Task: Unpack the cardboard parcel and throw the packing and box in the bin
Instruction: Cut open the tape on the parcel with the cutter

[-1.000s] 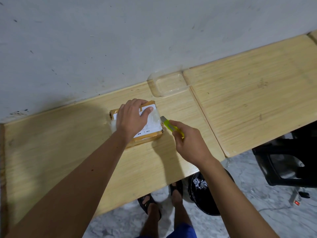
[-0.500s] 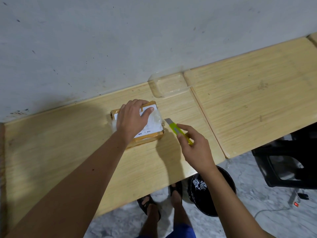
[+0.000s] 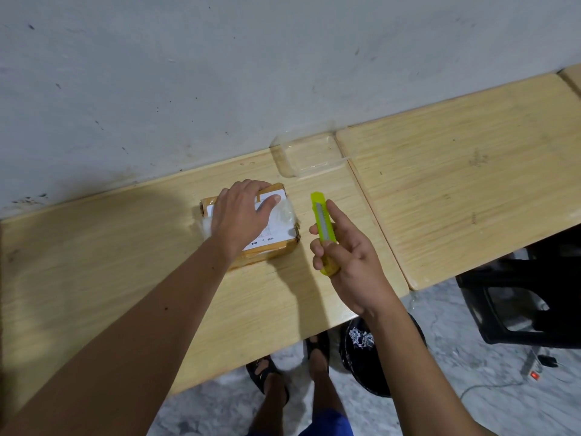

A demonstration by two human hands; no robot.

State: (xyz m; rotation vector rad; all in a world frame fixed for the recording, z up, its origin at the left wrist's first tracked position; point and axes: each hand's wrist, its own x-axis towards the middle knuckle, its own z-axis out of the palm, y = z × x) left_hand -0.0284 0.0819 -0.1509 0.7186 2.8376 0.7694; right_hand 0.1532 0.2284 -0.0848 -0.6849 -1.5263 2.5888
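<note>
A small cardboard parcel [image 3: 276, 243] with a white label and clear tape lies on the wooden table [image 3: 125, 278]. My left hand [image 3: 240, 215] rests flat on top of it, fingers spread, pressing it down. To the right of the parcel, my right hand [image 3: 349, 262] grips a yellow-green utility knife [image 3: 322, 225], held upright and clear of the box, its tip pointing away from me. A black bin [image 3: 367, 347] with a bag stands on the floor under the table's front edge, partly hidden by my right forearm.
A clear plastic tray [image 3: 308, 155] sits at the back against the grey wall. A second wooden tabletop [image 3: 471, 184] adjoins on the right. A black stool [image 3: 528, 294] stands on the floor at right, with a power strip [image 3: 534, 371]. My feet are under the table.
My right hand has pulled the knife away from the parcel's right edge, moving right and turning it upright. My left hand stays on the parcel.
</note>
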